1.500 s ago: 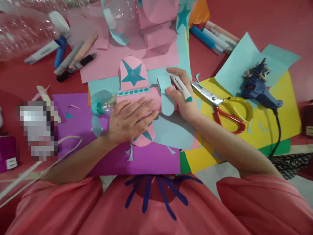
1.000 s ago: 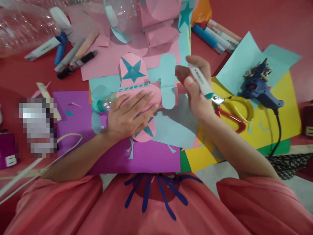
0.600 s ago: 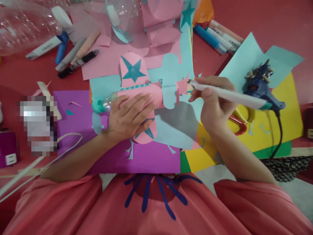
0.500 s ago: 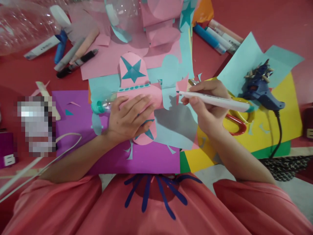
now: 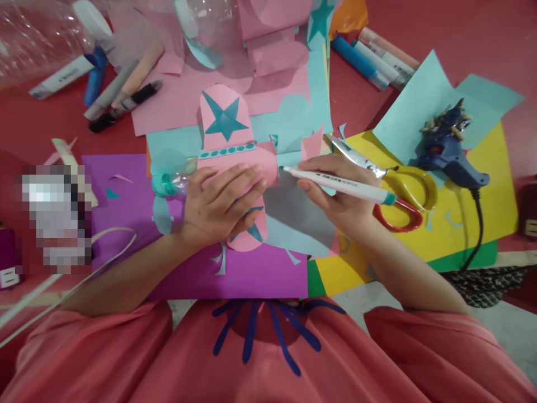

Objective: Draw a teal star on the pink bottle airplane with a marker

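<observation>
A pink paper-covered plastic bottle plane (image 5: 235,159), with teal stars on its wings and a teal cap at its left end, lies on purple paper (image 5: 134,207). My left hand (image 5: 218,204) lies flat on its body with the fingers stretched out, pressing it down. My right hand (image 5: 339,193) is closed on a white marker (image 5: 335,184) with a teal end. The marker lies nearly level, its tip at the right end of the pink body, where light blue paper tail pieces stick up.
Yellow and red scissors (image 5: 390,187) lie just behind my right hand on yellow paper (image 5: 490,207). A blue glue gun (image 5: 448,148) with a black cord rests further right. More markers (image 5: 117,98) and clear bottles (image 5: 33,39) are at the back, amid pink and blue paper sheets.
My right hand let go of the light blue tail piece, turned the marker round from upright to level, and brought its tip leftward to the plane's tail end. My left hand stayed pressing.
</observation>
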A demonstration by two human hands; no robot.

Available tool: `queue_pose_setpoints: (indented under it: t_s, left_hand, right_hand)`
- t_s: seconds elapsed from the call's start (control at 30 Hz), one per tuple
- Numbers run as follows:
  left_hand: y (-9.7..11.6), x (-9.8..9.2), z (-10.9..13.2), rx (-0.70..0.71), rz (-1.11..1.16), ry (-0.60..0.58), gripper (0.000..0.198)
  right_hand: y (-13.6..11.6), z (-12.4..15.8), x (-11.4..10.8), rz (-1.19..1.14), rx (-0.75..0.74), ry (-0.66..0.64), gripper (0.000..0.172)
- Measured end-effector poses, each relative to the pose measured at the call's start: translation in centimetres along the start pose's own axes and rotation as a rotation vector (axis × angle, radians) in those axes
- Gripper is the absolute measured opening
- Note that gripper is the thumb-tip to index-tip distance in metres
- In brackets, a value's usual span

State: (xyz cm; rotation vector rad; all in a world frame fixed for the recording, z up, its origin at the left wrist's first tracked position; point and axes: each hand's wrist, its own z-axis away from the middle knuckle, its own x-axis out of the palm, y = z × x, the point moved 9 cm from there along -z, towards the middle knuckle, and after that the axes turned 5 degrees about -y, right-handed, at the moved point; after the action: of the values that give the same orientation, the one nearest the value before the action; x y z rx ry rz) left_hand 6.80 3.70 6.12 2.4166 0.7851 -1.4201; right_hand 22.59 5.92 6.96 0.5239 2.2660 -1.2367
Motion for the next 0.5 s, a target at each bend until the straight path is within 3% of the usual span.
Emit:
queue_pose_setpoints:
  t_s: [0.27, 0.5]
  left_hand:
    - [-0.05, 0.22, 0.35, -0.004, 0.003, -0.033, 0.043]
    - [-0.17, 0.47, 0.46, -0.014, 0.016, -0.047, 0.044]
  right_hand:
    - [-0.42, -0.21, 0.24, 0.081, -0.034, -0.015, 0.014]
    - [-0.92, -0.16, -0.13, 0.084, -0.076, 0.029, 0.007]
